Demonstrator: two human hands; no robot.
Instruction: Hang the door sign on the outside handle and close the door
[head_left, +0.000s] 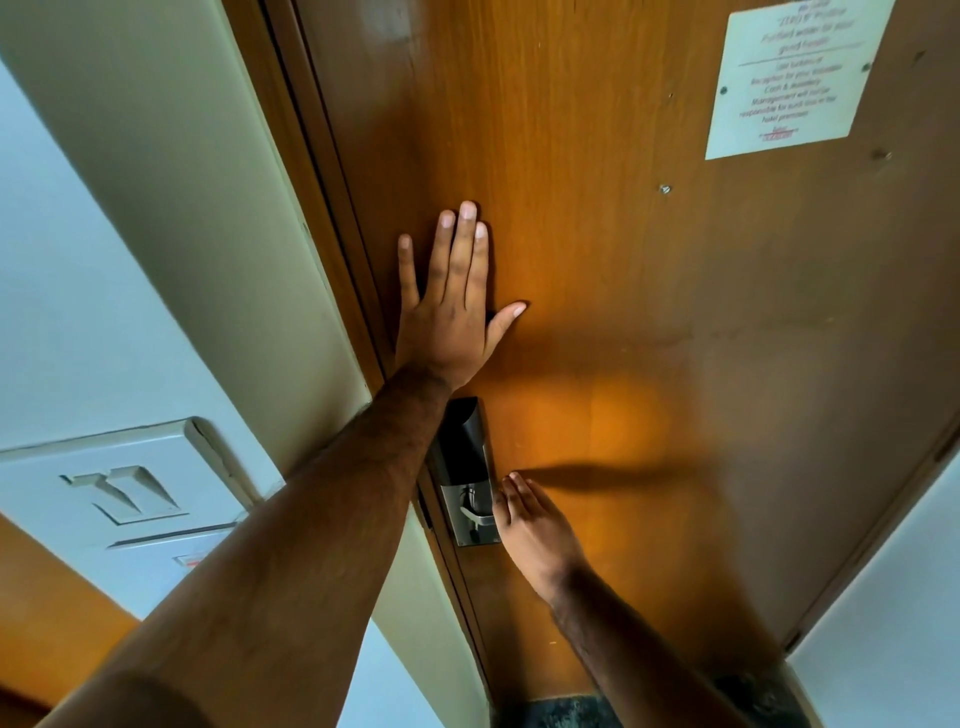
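Note:
A brown wooden door (649, 312) fills the view, seen from inside the room, its left edge sitting against the frame (306, 171). My left hand (452, 306) lies flat on the door above the lock, fingers spread. The black and silver lock plate (464, 473) with a small metal lever handle (479, 515) sits below it. My right hand (535, 530) is open, its fingertips next to the lever's end, palm toward the door. No door sign is in view; the outside handle is hidden behind the door.
A white printed notice (789, 78) is fixed to the door at the upper right. A white switch plate (119, 488) is on the pale wall at the left. A pale wall (893, 649) borders the door at the lower right.

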